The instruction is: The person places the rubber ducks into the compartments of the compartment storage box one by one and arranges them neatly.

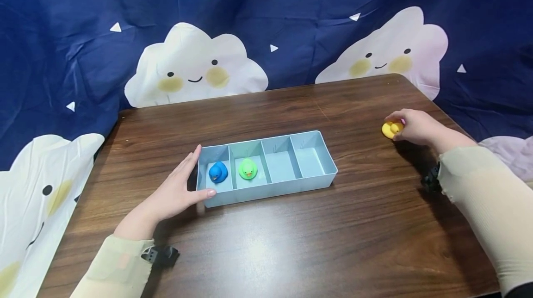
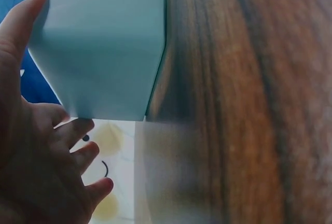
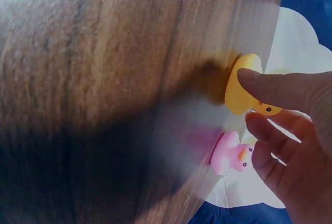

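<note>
A light blue four-compartment box (image 1: 266, 190) rests on the table. My left hand (image 1: 176, 191) holds its left end, thumb along the front wall and fingers at the end and back corner. A blue rubber duck (image 1: 218, 172) sits in the leftmost compartment, a green rubber duck (image 1: 248, 169) in the one beside it. Far to the right, my right hand (image 1: 418, 127) pinches a yellow rubber duck (image 3: 244, 86) between thumb and fingers, at the tabletop. A pink rubber duck (image 3: 226, 154) stands close by under the fingers; in the head view the hand mostly hides it.
The brown wooden table (image 1: 266, 242) reaches back to a dark blue curtain (image 1: 300, 6) with white smiling clouds. The box's two right compartments (image 1: 312, 161) show bare floors. Each wrist wears a dark strapped device (image 1: 431, 178).
</note>
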`<control>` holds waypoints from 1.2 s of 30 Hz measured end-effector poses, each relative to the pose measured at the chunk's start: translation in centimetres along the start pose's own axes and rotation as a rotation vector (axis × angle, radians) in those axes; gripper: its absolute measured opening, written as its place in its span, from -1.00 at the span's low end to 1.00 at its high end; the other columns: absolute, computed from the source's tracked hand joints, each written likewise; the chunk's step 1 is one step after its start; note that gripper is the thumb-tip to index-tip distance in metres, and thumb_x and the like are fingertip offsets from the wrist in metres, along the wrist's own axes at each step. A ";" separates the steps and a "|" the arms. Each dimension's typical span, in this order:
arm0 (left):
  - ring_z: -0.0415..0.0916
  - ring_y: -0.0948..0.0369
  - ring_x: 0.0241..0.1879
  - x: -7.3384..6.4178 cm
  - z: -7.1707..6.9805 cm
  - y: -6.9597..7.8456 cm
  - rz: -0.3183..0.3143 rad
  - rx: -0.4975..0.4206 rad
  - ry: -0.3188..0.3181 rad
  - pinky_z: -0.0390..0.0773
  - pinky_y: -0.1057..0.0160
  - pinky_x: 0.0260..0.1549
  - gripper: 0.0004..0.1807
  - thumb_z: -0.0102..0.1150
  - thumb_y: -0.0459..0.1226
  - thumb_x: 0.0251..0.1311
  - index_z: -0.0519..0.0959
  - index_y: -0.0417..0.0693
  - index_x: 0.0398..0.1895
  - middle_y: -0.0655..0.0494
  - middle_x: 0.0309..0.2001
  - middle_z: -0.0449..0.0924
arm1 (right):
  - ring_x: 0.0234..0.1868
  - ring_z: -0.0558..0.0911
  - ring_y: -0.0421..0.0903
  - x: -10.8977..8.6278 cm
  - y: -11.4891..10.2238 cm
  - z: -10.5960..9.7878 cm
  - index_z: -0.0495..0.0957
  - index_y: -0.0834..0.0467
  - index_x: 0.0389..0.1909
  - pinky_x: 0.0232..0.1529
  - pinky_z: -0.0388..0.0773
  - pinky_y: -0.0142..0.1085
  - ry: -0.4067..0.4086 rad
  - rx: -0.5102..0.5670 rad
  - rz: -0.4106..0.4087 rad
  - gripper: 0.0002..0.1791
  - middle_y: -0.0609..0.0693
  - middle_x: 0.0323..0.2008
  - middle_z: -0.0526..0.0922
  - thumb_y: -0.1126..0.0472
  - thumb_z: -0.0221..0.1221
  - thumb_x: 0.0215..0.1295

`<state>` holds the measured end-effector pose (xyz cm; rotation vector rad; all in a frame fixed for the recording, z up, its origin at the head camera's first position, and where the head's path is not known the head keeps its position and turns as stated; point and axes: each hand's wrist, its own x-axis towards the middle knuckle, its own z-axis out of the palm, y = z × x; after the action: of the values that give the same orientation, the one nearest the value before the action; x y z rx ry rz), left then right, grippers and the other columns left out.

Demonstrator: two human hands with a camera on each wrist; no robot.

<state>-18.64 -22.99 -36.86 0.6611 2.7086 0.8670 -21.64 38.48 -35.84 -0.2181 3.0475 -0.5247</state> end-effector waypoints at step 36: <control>-0.22 -0.02 0.52 0.1 0.0 -0.1 -0.012 -0.034 0.043 -0.02 -0.22 0.35 0.20 0.36 0.22 0.05 -0.23 0.30 0.61 -0.03 0.57 -0.16 | -0.25 0.54 0.09 1.7 -7.3 -1.1 0.50 0.42 0.01 -0.26 0.43 -0.06 0.101 0.006 -0.187 -0.43 0.25 -0.19 0.60 0.33 0.49 -0.02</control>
<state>-18.76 -23.05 -36.92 0.6254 2.7258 0.9325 -22.39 31.76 -32.37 -0.4947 3.1405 -0.5706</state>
